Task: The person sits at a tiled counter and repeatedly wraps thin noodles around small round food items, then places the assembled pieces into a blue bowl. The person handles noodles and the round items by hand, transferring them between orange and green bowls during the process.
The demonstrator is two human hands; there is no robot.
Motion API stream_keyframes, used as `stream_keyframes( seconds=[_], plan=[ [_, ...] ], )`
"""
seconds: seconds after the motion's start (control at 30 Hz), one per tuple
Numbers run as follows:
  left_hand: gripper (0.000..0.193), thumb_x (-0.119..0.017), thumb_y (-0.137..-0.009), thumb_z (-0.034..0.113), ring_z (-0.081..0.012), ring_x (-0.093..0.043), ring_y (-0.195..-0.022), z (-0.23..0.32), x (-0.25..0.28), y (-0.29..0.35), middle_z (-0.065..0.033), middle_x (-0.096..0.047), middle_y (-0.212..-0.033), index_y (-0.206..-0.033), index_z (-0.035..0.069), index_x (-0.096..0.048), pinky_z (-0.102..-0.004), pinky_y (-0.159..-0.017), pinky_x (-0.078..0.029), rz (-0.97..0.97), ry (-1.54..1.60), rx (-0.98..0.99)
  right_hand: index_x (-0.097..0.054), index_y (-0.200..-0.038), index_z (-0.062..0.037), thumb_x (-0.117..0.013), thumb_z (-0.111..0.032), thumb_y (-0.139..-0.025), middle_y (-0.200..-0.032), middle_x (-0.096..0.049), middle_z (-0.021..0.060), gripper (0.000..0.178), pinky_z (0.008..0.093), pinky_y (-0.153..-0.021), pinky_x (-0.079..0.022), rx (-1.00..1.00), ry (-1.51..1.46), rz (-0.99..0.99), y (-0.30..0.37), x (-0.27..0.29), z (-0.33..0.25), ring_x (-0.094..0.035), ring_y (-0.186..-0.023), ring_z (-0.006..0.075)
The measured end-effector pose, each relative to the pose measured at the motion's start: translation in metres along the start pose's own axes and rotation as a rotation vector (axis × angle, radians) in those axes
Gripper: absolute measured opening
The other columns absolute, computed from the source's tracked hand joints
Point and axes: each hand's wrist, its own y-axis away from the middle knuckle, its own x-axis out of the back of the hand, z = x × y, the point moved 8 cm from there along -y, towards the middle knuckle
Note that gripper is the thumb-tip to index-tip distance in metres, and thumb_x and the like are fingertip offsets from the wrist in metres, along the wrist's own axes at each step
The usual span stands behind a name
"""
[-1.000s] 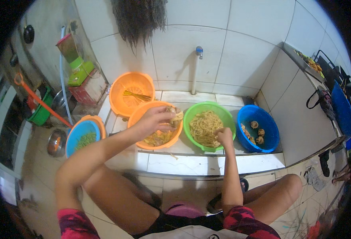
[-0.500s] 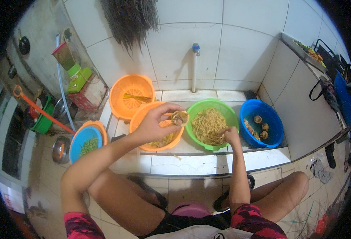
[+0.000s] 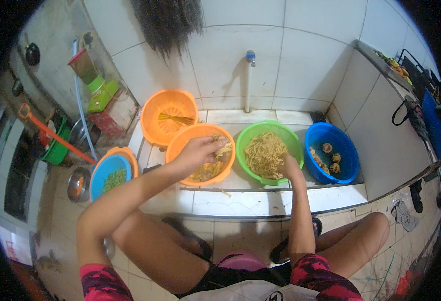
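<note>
My left hand (image 3: 204, 153) is above the orange basin (image 3: 169, 168) in the middle, thumb and fingers closed on a pale yellow-brown piece of food (image 3: 224, 149). Its exact shape is partly covered by the fingers. Soft yellowish bits (image 3: 205, 173) lie in that basin, over a little liquid. To the right stands a light green basin (image 3: 244, 131) of yellow-brown noodles (image 3: 263, 153). At its right side my right hand (image 3: 291, 168) reaches in, fingers bent down and pinched at the noodles; the fingertips are mostly hidden.
A blue basin (image 3: 348, 165) at right holds several round stuffed pieces (image 3: 326, 147). Behind left, an orange basin (image 3: 148, 123) holds thin brownish strips. Green cut vegetables (image 3: 115, 178) fill a light blue bowl (image 3: 96, 173). A tap (image 3: 250, 59) rises at the tiled wall.
My left hand has tilted and lowered toward the orange basin, turning the round hollow food piece out of plain view. My right hand has dipped deeper into the noodles.
</note>
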Motion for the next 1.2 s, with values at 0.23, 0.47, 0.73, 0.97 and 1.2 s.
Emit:
stream_keyframes(
  seconds=[0.23, 0.47, 0.73, 0.97, 1.2],
  plan=[
    [0.049, -0.053, -0.099, 0.038, -0.0167, -0.061, -0.107, -0.005, -0.011, 0.002, -0.0107, -0.058, -0.119, -0.125, -0.004, -0.053, -0.0320, -0.098, -0.050, -0.121, 0.164, 0.046, -0.071, -0.094, 0.0035, -0.066, -0.013, -0.083, -0.075, -0.069, 0.0191, 0.020, 0.0369, -0.064, -0.050, 0.032, -0.477, -0.046, 0.005, 0.049, -0.095, -0.065, -0.067, 0.0290],
    [0.042, -0.054, -0.098, 0.021, -0.0209, -0.059, -0.114, 0.001, -0.017, 0.003, -0.0128, -0.057, -0.126, -0.131, -0.005, -0.048, -0.0340, -0.100, -0.049, -0.189, 0.163, 0.012, -0.065, -0.115, 0.0007, -0.058, -0.004, -0.090, -0.084, -0.066, 0.0159, 0.026, 0.0312, -0.074, -0.049, 0.460, -0.345, 0.108, 0.029, 0.092, -0.181, -0.065, -0.080, 0.0200],
    [0.046, -0.060, -0.093, 0.010, -0.0197, -0.060, -0.113, 0.012, -0.023, 0.007, -0.0118, -0.056, -0.127, -0.135, -0.004, -0.045, -0.0340, -0.099, -0.050, -0.133, 0.011, -0.060, -0.060, -0.095, 0.0020, -0.061, 0.002, -0.082, -0.082, -0.062, 0.0147, 0.013, 0.0379, -0.069, -0.050, 0.509, -0.572, -0.077, 0.053, 0.098, -0.220, -0.064, -0.078, 0.0311],
    [0.045, -0.066, -0.090, 0.012, -0.0159, -0.063, -0.105, 0.021, -0.022, 0.010, -0.0091, -0.060, -0.121, -0.130, -0.003, -0.051, -0.0282, -0.089, -0.053, -0.065, -0.125, -0.159, -0.062, -0.085, -0.0011, -0.065, 0.003, -0.079, -0.087, -0.060, 0.0134, 0.008, 0.0399, -0.069, -0.050, 0.506, -0.537, 0.072, 0.056, 0.097, -0.221, -0.063, -0.079, 0.0323],
    [0.044, -0.070, -0.087, 0.006, -0.0168, -0.064, -0.102, 0.020, -0.024, 0.009, -0.0103, -0.063, -0.114, -0.126, -0.003, -0.052, -0.0268, -0.086, -0.054, -0.032, -0.064, -0.192, -0.063, -0.083, -0.0020, -0.068, 0.003, -0.076, -0.085, -0.058, 0.0124, 0.010, 0.0392, -0.068, -0.050, 0.498, -0.508, 0.122, 0.059, 0.096, -0.219, -0.063, -0.078, 0.0304]
  ],
)
